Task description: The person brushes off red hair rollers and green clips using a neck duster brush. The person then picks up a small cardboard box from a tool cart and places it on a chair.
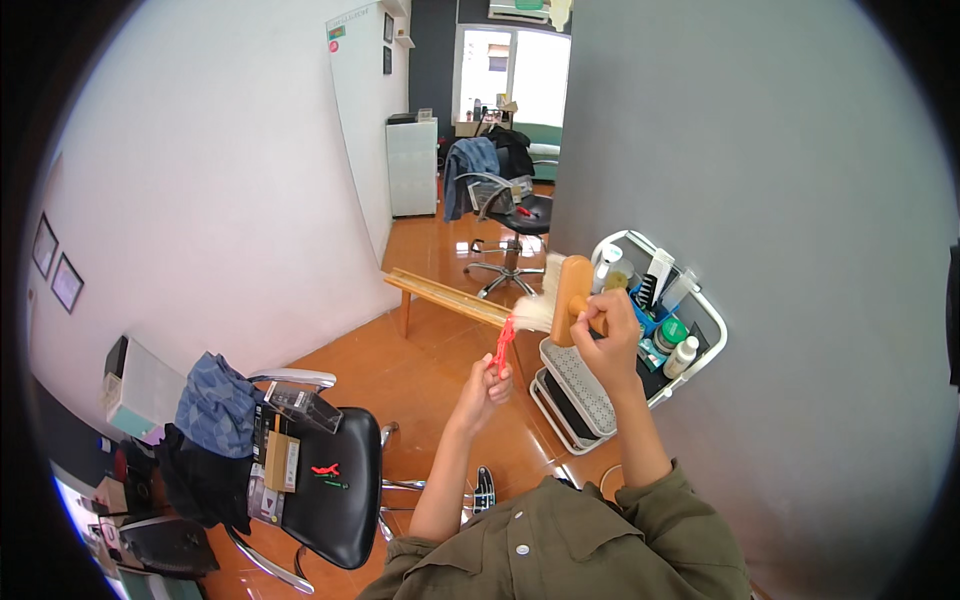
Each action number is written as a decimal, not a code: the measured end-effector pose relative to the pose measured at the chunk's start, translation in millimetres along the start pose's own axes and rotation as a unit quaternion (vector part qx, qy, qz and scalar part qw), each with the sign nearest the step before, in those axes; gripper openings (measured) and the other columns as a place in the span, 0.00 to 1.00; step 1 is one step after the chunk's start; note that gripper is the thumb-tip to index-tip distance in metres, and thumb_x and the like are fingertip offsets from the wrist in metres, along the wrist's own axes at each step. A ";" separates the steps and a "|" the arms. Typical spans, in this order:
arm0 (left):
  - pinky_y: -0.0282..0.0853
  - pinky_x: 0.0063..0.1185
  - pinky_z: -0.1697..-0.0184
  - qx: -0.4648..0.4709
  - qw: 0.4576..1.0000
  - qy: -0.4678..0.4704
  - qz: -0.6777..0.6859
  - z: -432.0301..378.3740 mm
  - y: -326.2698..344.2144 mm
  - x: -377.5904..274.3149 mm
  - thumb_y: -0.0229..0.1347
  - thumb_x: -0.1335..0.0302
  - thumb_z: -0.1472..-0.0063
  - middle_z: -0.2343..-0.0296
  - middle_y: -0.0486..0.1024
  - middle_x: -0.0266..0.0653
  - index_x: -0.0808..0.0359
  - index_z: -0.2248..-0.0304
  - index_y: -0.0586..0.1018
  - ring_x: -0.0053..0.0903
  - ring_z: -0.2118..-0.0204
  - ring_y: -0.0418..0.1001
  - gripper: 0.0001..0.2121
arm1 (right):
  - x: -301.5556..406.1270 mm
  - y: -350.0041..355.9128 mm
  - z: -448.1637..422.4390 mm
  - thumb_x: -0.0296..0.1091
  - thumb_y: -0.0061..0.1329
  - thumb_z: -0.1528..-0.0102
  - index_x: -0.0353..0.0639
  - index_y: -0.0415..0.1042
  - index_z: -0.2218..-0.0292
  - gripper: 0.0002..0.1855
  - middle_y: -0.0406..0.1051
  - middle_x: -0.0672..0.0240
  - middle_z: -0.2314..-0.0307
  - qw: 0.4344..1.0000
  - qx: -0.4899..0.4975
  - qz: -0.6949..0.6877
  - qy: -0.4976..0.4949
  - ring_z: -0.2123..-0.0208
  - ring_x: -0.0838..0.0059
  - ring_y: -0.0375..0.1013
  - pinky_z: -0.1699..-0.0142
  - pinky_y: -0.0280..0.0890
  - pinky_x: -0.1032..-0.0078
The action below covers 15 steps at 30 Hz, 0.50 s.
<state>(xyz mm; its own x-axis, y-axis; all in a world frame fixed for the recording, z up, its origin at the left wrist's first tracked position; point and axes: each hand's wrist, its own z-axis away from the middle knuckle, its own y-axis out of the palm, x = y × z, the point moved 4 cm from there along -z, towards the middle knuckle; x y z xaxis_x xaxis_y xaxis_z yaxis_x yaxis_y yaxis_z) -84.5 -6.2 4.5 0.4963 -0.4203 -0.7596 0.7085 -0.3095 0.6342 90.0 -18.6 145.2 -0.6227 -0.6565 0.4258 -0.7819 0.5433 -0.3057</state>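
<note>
My left hand (pixel 487 388) grips a red plastic hair clip (pixel 505 346) by its lower end, holding it upright over the tiled floor. In my right hand (pixel 611 334) is the knob handle of a wooden neck-duster brush (pixel 574 296). Its pale soft bristles (pixel 534 311) point left and meet the top of the clip, or pass right beside it. To my left, more red clips (pixel 325 470) and green clips (pixel 337 484) lie on the black seat of a salon chair (pixel 352 517).
Boxes (pixel 281 461), a clear case (pixel 304 406) and blue cloth (pixel 217 405) crowd the chair. A white-framed trolley (pixel 716 315) with bottles, jars and combs stands by the grey wall at right. Ahead, a narrow wooden ledge (pixel 442 296) fronts a tall mirror (pixel 420 232).
</note>
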 end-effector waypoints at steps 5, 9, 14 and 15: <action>0.44 0.12 0.84 0.005 0.998 0.005 0.060 -1.3 -9.4 1.9 0.33 0.55 0.39 0.91 0.50 0.19 0.58 0.78 0.63 0.10 0.89 0.46 0.18 | 16.8 0.6 3.8 0.18 0.45 0.65 0.38 0.59 0.78 0.10 0.59 0.64 0.81 0.985 0.030 -0.164 0.038 0.78 0.66 0.63 0.72 0.59 0.77; 0.44 0.10 0.85 -0.022 0.996 -0.046 0.070 0.9 -3.7 0.0 0.34 0.56 0.39 0.92 0.50 0.18 0.58 0.79 0.63 0.09 0.89 0.46 0.18 | -3.0 4.0 5.5 0.18 0.45 0.65 0.38 0.60 0.78 0.10 0.59 0.64 0.81 0.993 0.080 -0.089 0.015 0.79 0.66 0.61 0.73 0.57 0.76; 0.50 0.08 0.86 0.100 0.954 -0.096 0.264 3.2 -6.0 6.0 0.39 0.61 0.39 0.93 0.52 0.18 0.59 0.82 0.64 0.08 0.90 0.51 0.16 | -1.5 -6.0 12.2 0.17 0.45 0.64 0.38 0.61 0.76 0.10 0.61 0.64 0.81 0.999 0.025 -0.029 -0.003 0.79 0.70 0.62 0.74 0.58 0.79; 0.50 0.08 0.86 0.100 0.955 -0.095 0.264 2.2 -7.5 6.8 0.39 0.61 0.39 0.93 0.52 0.18 0.59 0.82 0.64 0.08 0.90 0.51 0.16 | 5.7 -5.5 14.3 0.17 0.46 0.64 0.38 0.61 0.77 0.10 0.60 0.64 0.81 0.996 0.029 -0.085 -0.007 0.79 0.69 0.62 0.73 0.58 0.77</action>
<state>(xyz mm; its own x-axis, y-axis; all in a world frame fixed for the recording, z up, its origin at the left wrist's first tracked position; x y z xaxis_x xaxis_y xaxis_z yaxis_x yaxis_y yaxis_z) -87.6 -8.6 -5.1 0.6446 -0.7037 -0.2989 0.2651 -0.1610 0.9507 90.3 -32.9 137.2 -0.4819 -0.7439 0.4630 -0.8759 0.3938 -0.2789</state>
